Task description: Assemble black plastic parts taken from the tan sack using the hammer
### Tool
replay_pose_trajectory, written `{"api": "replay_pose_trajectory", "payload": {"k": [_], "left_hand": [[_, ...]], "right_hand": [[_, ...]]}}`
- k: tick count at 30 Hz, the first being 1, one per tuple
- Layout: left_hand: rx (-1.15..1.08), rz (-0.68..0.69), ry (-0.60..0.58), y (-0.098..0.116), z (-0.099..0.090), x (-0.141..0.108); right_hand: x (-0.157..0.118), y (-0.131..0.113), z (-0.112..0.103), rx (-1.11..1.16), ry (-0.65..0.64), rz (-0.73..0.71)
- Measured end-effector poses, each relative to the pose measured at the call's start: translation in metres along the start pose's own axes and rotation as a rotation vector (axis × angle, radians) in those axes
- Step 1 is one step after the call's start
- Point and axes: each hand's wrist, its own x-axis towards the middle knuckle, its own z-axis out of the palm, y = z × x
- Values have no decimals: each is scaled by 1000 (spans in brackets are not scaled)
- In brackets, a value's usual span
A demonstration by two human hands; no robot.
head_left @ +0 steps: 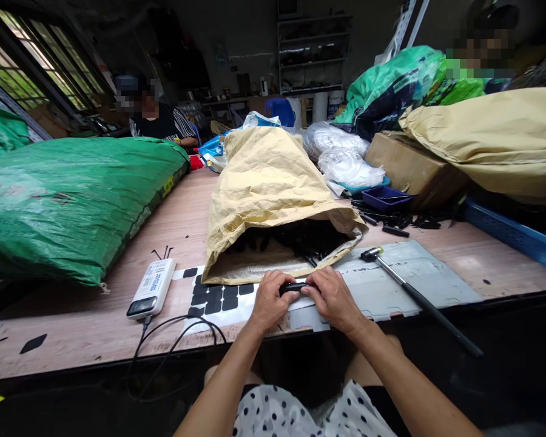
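Between my two hands, just in front of the paper sack, lies a small black rod-shaped piece. My left hand pinches its left end, and my right hand is closed on its right end. The yellow paper sack lies on its side with its mouth toward me, and many black pieces show inside. Left of my hands is a white sheet with black rounded-square stickers, partly under the sack. A hammer with a long dark handle rests to the right on a grey board.
A white power bank with a black cable sits at the left. Bulky green sack beyond it. At right are a purple tray, loose black parts, a cardboard box and a blue crate. Two people are farther back.
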Motion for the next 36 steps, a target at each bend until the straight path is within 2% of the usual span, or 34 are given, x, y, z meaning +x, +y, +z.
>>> {"api": "replay_pose_trajectory", "payload": {"k": [7, 14, 24, 33, 36], "left_hand": [[-14, 1, 25, 2, -1, -1], [12, -9, -16, 1, -1, -1], [18, 0, -132, 7, -11, -2], [52, 25, -149, 9, -11, -2], [34, 17, -118, 9, -10, -3]], "right_hand": [[-3, -1, 1, 27, 48, 5], [-3, 0, 8, 15, 32, 8], [0, -5, -16, 264, -63, 92], [0, -10, -15, 121, -106, 4], [1, -7, -12, 121, -101, 43]]}}
